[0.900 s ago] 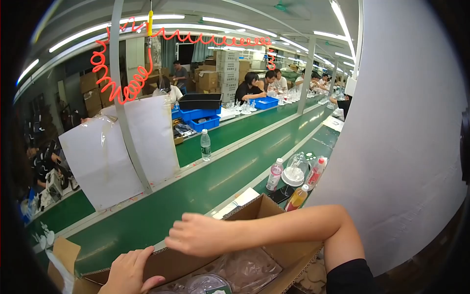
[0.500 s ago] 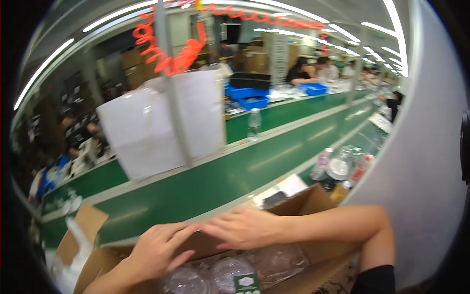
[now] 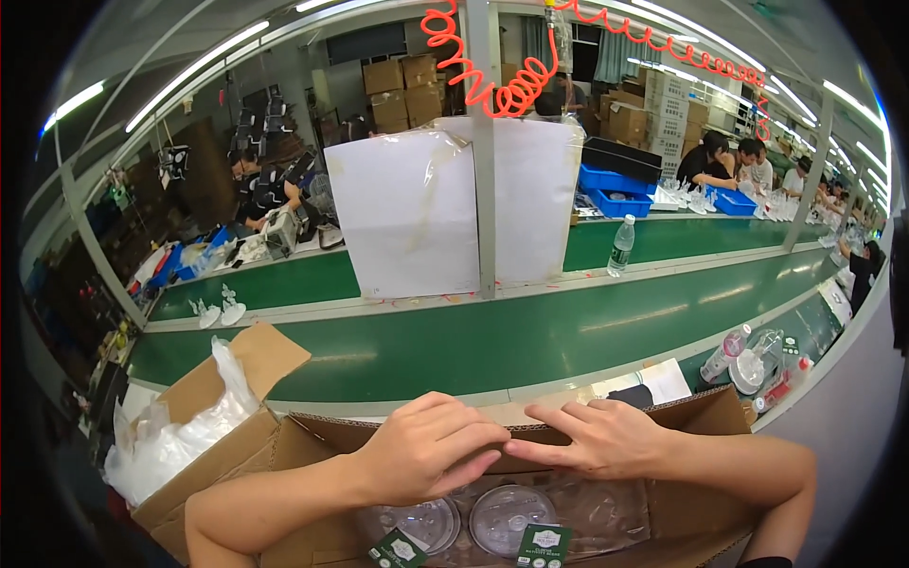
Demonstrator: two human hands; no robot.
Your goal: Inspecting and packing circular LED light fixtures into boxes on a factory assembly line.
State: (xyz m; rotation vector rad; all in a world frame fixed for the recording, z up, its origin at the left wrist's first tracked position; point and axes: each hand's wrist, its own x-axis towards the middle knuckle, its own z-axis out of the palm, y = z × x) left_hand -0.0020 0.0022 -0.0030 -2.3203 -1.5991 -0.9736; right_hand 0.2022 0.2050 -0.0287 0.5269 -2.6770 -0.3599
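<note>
An open cardboard box stands in front of me. Inside lie clear plastic containers with round lids, a left one and a right one. Each carries a green tag, one at left and one at right. Over the box, beside its far wall, is my left hand, fingers stretched forward and thumb apart. My right hand is level with it, fingers spread, its fingertips close to the left hand's. No object shows in either hand; whether they touch the box edge I cannot tell.
A smaller carton with white plastic bags stands at left. Beyond runs a green conveyor belt, with a post and white boards behind it. A water bottle stands past the belt; more bottles at right. People work farther off.
My view has swung left and tilted, so the scene sits farther right. Both hands stay over the box; the right hand's fingers look more spread.
</note>
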